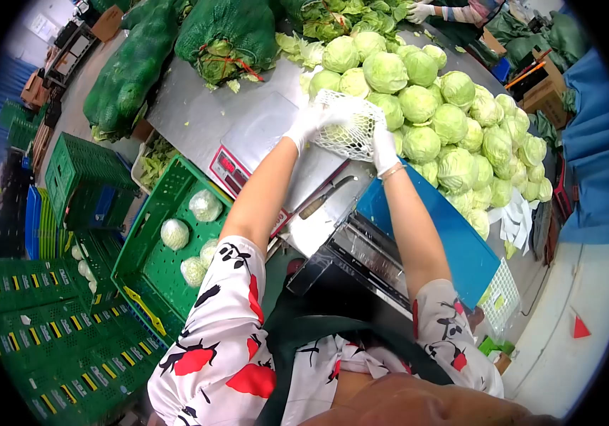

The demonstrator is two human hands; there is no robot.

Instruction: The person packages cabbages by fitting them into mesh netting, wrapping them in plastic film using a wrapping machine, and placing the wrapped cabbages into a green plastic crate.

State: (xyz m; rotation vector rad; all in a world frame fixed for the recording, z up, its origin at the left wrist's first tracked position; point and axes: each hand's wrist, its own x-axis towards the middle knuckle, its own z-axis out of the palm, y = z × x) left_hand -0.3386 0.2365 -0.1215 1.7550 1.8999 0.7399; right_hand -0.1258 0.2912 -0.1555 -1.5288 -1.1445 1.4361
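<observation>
White gloves cover both my hands. My left hand (306, 126) grips the left side of a white foam net (343, 128), and my right hand (384, 144) has hold of its right side. A pale green cabbage shows partly through the mesh. The net is just above the front left edge of a large pile of cabbages (418, 105). Below and left of my hands lies a scale (232, 169) with a red-framed display and a metal plate. A knife (315, 206) rests on a white surface beside the scale.
A green crate (177, 177) at the left holds several wrapped cabbages (174, 234). A blue board (432, 234) and a black machine (350, 266) are near my right forearm. Green net sacks (226, 35) stand at the back. Another person's gloved hand (420, 11) is at the top.
</observation>
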